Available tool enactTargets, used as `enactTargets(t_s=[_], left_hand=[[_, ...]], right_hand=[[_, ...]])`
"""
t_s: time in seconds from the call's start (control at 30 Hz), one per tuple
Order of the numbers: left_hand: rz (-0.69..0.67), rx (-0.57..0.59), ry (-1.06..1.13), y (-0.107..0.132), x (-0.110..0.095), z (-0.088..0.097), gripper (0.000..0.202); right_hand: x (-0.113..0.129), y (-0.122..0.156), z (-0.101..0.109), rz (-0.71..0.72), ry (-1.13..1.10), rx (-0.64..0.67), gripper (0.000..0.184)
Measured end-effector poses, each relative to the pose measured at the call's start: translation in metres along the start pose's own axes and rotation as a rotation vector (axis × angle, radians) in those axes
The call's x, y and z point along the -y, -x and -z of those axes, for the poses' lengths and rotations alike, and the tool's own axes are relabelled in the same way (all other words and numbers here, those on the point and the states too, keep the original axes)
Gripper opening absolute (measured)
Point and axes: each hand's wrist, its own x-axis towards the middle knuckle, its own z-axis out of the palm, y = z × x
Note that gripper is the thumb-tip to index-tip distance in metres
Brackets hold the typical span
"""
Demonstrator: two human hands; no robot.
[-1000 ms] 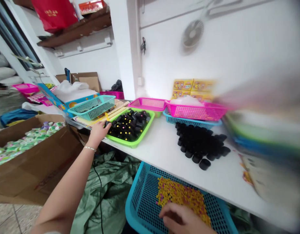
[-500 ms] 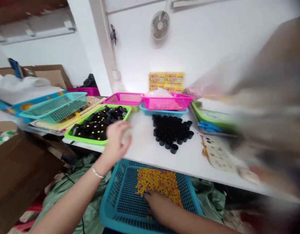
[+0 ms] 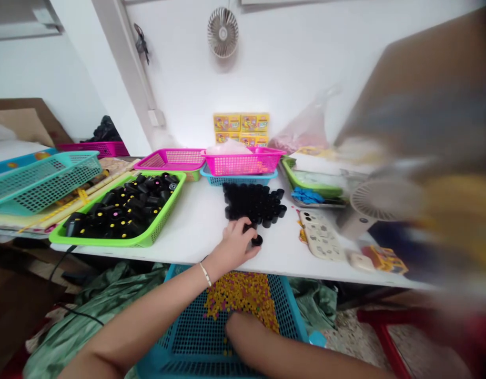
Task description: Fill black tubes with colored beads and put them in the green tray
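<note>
My left hand (image 3: 235, 246) rests on the white table (image 3: 195, 231) with its fingers curled round a black cap (image 3: 252, 235) at the near edge of a cluster of black caps (image 3: 253, 202). My right hand (image 3: 243, 330) is down in a blue basket (image 3: 180, 342) below the table edge, lying on a heap of small yellow and pink pieces (image 3: 239, 295); its fingers are hidden. A green tray (image 3: 156, 231) of black caps with coloured dots sits to the left.
Pink baskets (image 3: 243, 160) and a blue one stand behind the caps, yellow boxes (image 3: 241, 128) against the wall. A teal basket (image 3: 38, 176) is far left. A phone (image 3: 321, 239), a small desk fan (image 3: 379, 202) and a green tray lie right. Green sacking covers the floor.
The view swung right. My left hand left the green tray, crossed the table and closed on a black cap at the cluster's near edge. My right hand stayed in the blue basket.
</note>
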Motion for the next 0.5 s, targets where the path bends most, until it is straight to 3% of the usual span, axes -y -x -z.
enactTargets(t_s=[0.07,0.17,0.27,0.33,0.4,0.5], left_hand=[[-0.039,0.029,-0.023,0.016,-0.002,0.011,0.022],[0.025,0.065,-0.04,0.041,0.007,0.027,0.019],[0.151,0.097,0.03,0.061,0.035,0.037,0.016],[0.217,0.095,0.12,0.068,0.056,0.04,0.019],[0.245,0.082,0.284,0.07,0.072,0.04,0.032],[0.216,0.108,0.585,0.07,0.082,0.04,0.057]], right_hand=[[0.001,-0.004,-0.003,0.001,0.045,0.008,0.028],[0.004,-0.004,-0.008,0.029,0.08,-0.005,0.028],[0.004,0.002,-0.005,0.077,0.085,-0.002,0.026],[0.002,0.006,0.009,0.091,0.029,-0.042,0.02],[-0.002,0.007,0.034,0.151,-0.071,-0.188,0.014],[-0.012,0.002,0.082,0.306,-0.168,-0.565,0.018]])
